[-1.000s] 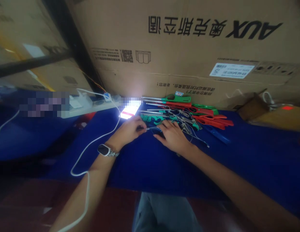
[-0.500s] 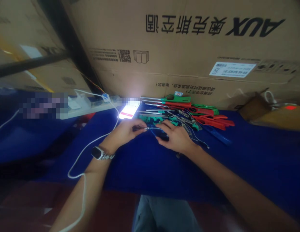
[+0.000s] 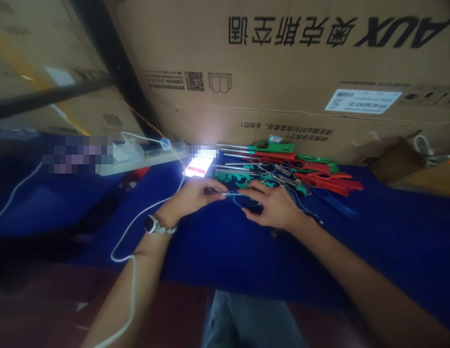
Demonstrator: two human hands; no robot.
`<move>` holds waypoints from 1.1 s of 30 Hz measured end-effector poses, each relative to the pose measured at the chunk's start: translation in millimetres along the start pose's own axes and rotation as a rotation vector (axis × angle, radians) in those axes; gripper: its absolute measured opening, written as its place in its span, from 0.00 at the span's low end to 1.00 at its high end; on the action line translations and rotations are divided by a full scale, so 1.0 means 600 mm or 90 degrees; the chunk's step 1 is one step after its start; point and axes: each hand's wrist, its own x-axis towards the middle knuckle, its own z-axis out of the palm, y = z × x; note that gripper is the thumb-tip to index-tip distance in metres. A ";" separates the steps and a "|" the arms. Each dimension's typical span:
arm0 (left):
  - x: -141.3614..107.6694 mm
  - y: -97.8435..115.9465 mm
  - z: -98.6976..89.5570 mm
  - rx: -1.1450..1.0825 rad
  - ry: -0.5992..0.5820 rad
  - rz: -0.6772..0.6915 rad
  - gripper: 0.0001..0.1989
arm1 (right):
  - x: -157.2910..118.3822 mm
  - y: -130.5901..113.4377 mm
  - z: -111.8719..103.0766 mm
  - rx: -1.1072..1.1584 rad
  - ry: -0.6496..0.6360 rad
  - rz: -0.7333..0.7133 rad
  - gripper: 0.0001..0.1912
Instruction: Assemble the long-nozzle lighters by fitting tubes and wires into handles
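Observation:
My left hand (image 3: 198,197) is closed, with thumb and fingertips pinching the left end of a thin blue lighter piece (image 3: 234,194) that has a pale, shiny strip along it. My right hand (image 3: 272,205) curls around its other end, thumb below and fingers above. The palm hides much of the piece, so its full shape cannot be made out. Just beyond the hands lie loose green plastic parts (image 3: 243,179) and long-nosed lighters with metal tubes, among them a green lighter (image 3: 274,146) with a small label and several red handles (image 3: 330,181).
A lit phone (image 3: 198,166) lies beyond my left hand. A white cable (image 3: 138,215) runs across my left forearm from a power strip (image 3: 138,162). A blue lighter handle (image 3: 334,203) lies at the right of the pile. A large carton (image 3: 276,72) stands behind the blue-covered table (image 3: 225,256).
The whole view has shifted, so the scene sits slightly further right. Both hands keep their hold on the blue piece, with only slight finger movement.

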 end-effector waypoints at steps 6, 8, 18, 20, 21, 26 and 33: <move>0.001 -0.004 -0.005 -0.038 -0.039 -0.036 0.09 | 0.001 0.005 -0.002 -0.016 0.008 -0.065 0.20; 0.003 -0.005 -0.006 -0.046 -0.059 -0.050 0.10 | 0.002 0.005 -0.004 -0.020 0.003 -0.079 0.19; 0.022 0.012 0.006 -0.154 -0.116 -0.108 0.11 | -0.009 0.018 -0.024 -0.051 0.006 -0.084 0.20; 0.027 0.017 0.005 -0.142 -0.124 -0.112 0.12 | -0.013 0.021 -0.028 -0.054 0.006 -0.079 0.20; 0.030 0.020 0.005 -0.133 -0.129 -0.119 0.13 | -0.015 0.022 -0.030 -0.057 0.006 -0.076 0.20; 0.056 0.033 0.001 -0.135 -0.205 -0.174 0.14 | -0.019 0.026 -0.033 -0.067 0.007 -0.069 0.19; 0.103 0.040 0.007 -0.119 -0.274 -0.091 0.12 | -0.030 0.046 -0.047 -0.052 0.057 -0.025 0.19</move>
